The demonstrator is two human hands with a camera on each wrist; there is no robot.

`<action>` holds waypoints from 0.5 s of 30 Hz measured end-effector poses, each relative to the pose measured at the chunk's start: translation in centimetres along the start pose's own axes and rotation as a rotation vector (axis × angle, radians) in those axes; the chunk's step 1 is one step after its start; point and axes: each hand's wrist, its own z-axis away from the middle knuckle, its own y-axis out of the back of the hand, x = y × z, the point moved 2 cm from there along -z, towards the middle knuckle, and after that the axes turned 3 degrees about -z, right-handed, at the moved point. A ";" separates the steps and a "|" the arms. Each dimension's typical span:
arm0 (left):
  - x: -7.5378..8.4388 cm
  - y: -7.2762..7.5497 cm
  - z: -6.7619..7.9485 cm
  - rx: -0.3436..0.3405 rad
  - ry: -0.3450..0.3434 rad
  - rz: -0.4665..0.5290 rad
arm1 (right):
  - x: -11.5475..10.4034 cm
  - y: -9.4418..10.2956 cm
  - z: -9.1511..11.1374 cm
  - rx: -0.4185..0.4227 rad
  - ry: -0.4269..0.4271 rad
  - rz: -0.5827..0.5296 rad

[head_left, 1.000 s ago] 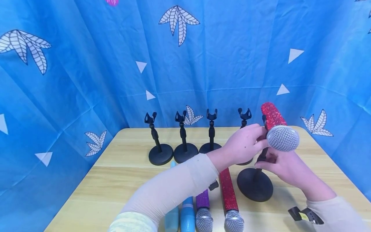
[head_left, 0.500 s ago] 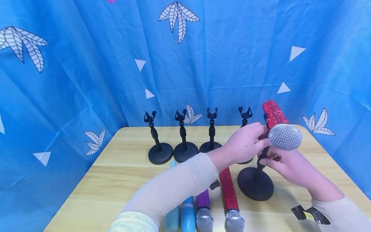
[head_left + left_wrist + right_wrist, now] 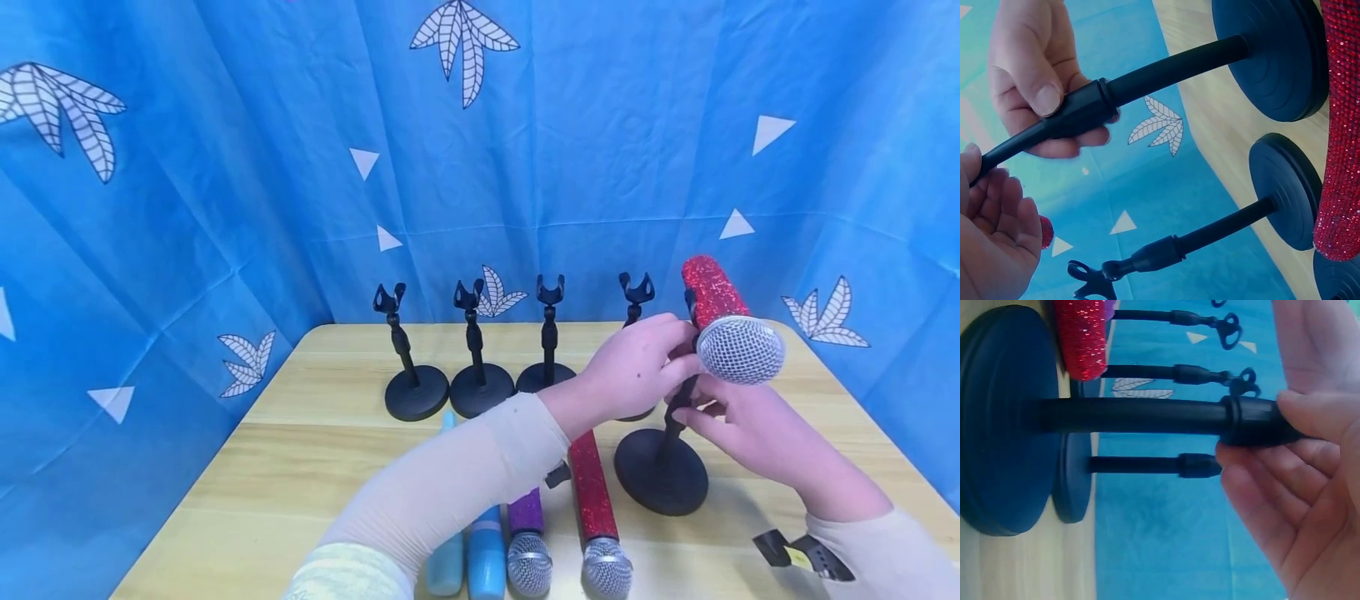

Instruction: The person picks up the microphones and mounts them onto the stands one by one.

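Note:
A red glitter microphone (image 3: pixel 714 292) with a silver mesh head sits tilted in the clip of a black desk microphone stand (image 3: pixel 662 473), its head toward me. My left hand (image 3: pixel 637 367) reaches across and pinches the thin upper rod just below the clip. Lower down, my right hand (image 3: pixel 757 433) grips the thicker collar, thumb on one side and fingers on the other. In the right wrist view the collar (image 3: pixel 1257 420) shows between thumb and fingers. The round base rests on the table (image 3: pixel 285 467). My left hand partly hides the clip.
Several black stands with bare clips, such as the leftmost stand (image 3: pixel 416 392), line the back. Before me lie another red microphone (image 3: pixel 592 492), a purple microphone (image 3: pixel 527 512) and two blue bottle-shaped things (image 3: pixel 486 554), partly under my left arm. A blue curtain (image 3: pixel 480 167) surrounds the table.
The microphone and the top of its stand have shifted slightly to the right, and my right hand with them. Both hands keep their hold. The head view has tipped slightly downward.

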 end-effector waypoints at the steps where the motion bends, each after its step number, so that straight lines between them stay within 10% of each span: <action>1: 0.0 0.0 0.0 0.004 -0.006 -0.007 | 0.0 0.0 0.0 0.006 0.026 0.014; 15: 0.2 0.1 0.3 0.004 0.004 -0.002 | 0.0 -0.2 0.0 -0.006 -0.084 0.112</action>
